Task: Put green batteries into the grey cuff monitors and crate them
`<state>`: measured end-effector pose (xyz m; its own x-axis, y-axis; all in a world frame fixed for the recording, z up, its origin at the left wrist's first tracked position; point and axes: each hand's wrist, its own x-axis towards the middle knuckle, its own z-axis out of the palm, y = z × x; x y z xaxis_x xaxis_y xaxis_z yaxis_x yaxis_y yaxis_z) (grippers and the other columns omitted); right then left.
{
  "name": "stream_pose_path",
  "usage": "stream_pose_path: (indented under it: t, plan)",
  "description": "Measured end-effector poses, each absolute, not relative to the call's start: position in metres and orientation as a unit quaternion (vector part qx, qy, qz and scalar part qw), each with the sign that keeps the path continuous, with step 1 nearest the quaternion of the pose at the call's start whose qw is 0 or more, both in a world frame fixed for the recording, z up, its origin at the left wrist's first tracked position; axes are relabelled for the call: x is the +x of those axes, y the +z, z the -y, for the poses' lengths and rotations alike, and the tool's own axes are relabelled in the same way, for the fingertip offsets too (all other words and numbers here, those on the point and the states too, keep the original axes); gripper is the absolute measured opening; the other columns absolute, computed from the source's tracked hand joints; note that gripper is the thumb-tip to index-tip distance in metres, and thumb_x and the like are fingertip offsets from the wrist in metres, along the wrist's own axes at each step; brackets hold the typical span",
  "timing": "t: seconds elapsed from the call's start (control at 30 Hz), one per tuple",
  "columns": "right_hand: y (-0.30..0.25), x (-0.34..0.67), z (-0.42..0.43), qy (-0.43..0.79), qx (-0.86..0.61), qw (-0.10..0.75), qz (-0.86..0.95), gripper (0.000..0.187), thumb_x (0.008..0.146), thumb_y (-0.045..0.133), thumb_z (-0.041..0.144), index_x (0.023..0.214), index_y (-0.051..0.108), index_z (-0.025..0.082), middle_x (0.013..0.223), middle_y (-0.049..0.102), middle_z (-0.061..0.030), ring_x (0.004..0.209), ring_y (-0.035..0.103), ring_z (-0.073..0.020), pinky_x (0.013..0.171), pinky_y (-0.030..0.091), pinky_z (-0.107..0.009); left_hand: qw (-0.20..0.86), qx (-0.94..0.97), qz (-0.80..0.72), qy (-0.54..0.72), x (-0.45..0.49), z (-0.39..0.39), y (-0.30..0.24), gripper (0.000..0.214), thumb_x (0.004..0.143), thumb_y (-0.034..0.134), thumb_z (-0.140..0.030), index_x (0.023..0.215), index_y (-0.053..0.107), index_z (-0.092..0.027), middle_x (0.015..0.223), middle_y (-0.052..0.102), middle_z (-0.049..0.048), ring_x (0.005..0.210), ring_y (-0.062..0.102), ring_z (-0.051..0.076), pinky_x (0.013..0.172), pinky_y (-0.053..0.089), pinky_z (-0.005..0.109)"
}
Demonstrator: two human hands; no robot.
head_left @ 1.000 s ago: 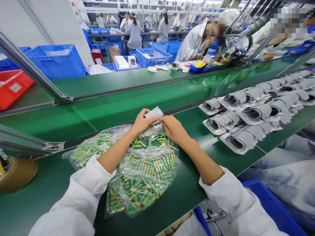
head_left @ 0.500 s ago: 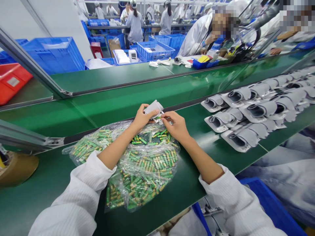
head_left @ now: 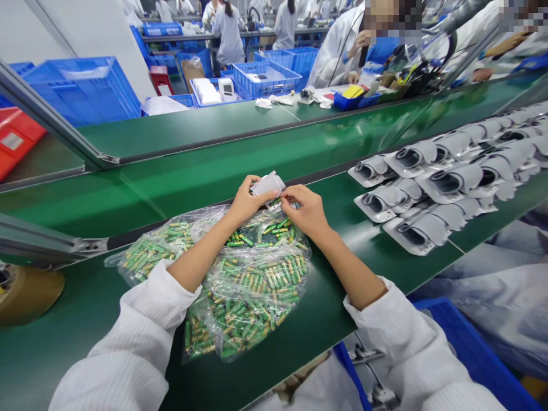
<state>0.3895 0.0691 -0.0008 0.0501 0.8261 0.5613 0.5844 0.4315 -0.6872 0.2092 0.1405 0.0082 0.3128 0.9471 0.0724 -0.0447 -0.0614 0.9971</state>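
My left hand (head_left: 245,202) is closed round a small white device with a grey cuff (head_left: 268,184), held over the green bench. My right hand (head_left: 306,210) pinches at the device's underside, where a green battery shows at its fingertips. Below both hands lie clear plastic bags full of green batteries (head_left: 248,285), spread on the bench under my forearms.
Rows of white cuffed devices (head_left: 432,188) lie to the right. A green conveyor belt (head_left: 192,177) runs behind the bench. A tape roll (head_left: 25,294) sits far left. Blue crates (head_left: 85,88) and a red crate (head_left: 15,140) stand beyond; other people in white coats work opposite.
My hands stay together on the device. My right fingers have shifted at its underside. The camera has tilted a little downward.
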Motion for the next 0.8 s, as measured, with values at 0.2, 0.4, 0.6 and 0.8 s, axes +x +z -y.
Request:
stream_pose_path:
  t: [0.2, 0.4, 0.6, 0.8]
  plan:
    - [-0.006, 0.389, -0.072, 0.198, -0.541, 0.531, 0.621, 0.015, 0.091, 0.065, 0.031, 0.104, 0.068, 0.023, 0.096, 0.074, -0.0046, 0.083, 0.069, -0.0204, 0.077, 0.060, -0.034, 0.577, 0.568, -0.398, 0.431, 0.210, -0.146, 0.002, 0.063, 0.060, 0.100, -0.047, 0.102, 0.060, -0.023, 0.083, 0.065, -0.0021, 0.068, 0.059, 0.014, 0.061, 0.054, 0.025]
    - [-0.002, 0.385, -0.068, 0.080, -0.524, 0.440, 0.724, 0.020, 0.100, 0.051, 0.019, 0.113, 0.066, 0.023, 0.098, 0.072, -0.0065, 0.085, 0.067, -0.0214, 0.080, 0.054, -0.033, 0.603, 0.521, -0.413, 0.441, 0.211, -0.146, 0.002, 0.063, 0.058, 0.100, -0.048, 0.100, 0.062, -0.021, 0.082, 0.064, -0.0015, 0.068, 0.061, 0.014, 0.057, 0.055, 0.023]
    - [0.011, 0.381, -0.062, -0.091, -0.519, 0.228, 0.819, 0.035, 0.099, 0.045, 0.007, 0.125, 0.066, 0.017, 0.104, 0.072, -0.0107, 0.087, 0.063, -0.0250, 0.076, 0.045, -0.033, 0.608, 0.492, -0.432, 0.449, 0.210, -0.143, 0.009, 0.061, 0.059, 0.099, -0.049, 0.101, 0.065, -0.021, 0.085, 0.065, -0.0014, 0.069, 0.061, 0.013, 0.057, 0.057, 0.024]
    - [0.012, 0.377, -0.059, -0.072, -0.510, 0.236, 0.824, 0.035, 0.100, 0.049, 0.006, 0.126, 0.067, 0.019, 0.119, 0.074, -0.0120, 0.092, 0.066, -0.0250, 0.078, 0.047, -0.034, 0.619, 0.464, -0.422, 0.473, 0.211, -0.145, 0.007, 0.063, 0.060, 0.098, -0.049, 0.104, 0.063, -0.022, 0.091, 0.067, 0.0003, 0.076, 0.065, 0.016, 0.064, 0.059, 0.026]
